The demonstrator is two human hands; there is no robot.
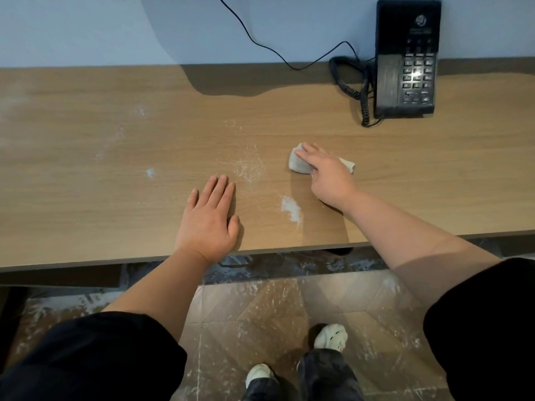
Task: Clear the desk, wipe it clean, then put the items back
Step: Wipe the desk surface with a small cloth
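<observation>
Setting: indoor work area, of an office or guest-room kind. Long desk (pixel 86 198) in wood-grain laminate, set flush against a plain pale blue-grey wall (pixel 86 24) at 12 o'clock. Black corded push-button telephone (pixel 405 59) at 1 o'clock, with a coiled cord (pixel 347 79) just beside it and a thin black cable (pixel 260 41) running up the wall. Patches of white powdery dust (pixel 291 208) on the desktop. Wood-pattern floor (pixel 246 314) at 6 o'clock, streaked with white residue.

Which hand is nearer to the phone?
Right. The right hand, on the cloth, is in front and left of the phone. The left hand lies flat by the front edge of the desk, farther left.
</observation>
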